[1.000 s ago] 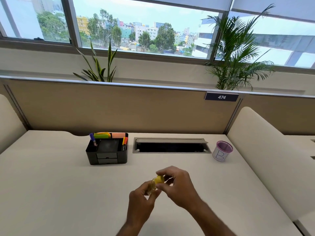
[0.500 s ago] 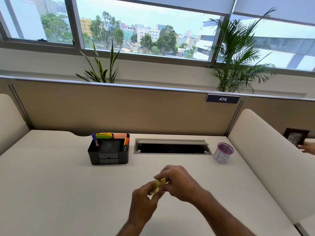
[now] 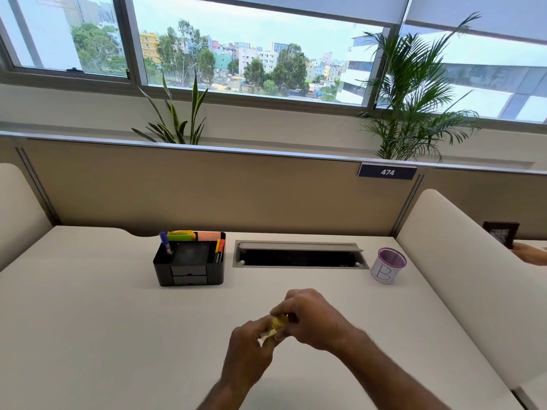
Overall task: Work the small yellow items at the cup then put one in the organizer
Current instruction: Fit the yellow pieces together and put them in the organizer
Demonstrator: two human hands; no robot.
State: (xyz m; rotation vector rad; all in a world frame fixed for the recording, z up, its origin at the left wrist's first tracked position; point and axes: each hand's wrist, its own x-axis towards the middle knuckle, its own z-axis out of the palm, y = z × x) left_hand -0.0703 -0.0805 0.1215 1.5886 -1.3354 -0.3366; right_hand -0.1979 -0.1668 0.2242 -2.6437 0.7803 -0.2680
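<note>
A black organizer (image 3: 189,263) with markers and sticky notes sits at the desk's (image 3: 88,321) back left, a recessed cable tray (image 3: 300,257) beside it, a purple-rimmed cup (image 3: 387,265) farther right. Nothing lies between these and the hands. The left hand (image 3: 250,352) and right hand (image 3: 310,319) meet above the desk, fingers curled and pinching one small yellow item (image 3: 278,324) (mostly hidden).

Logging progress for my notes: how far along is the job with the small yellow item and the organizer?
Partway. Both hands, left hand and right hand, pinch a small yellow item above the desk, away from the cup. Nothing is going into the black organizer yet; carrying it there and dropping it in remains.
</note>
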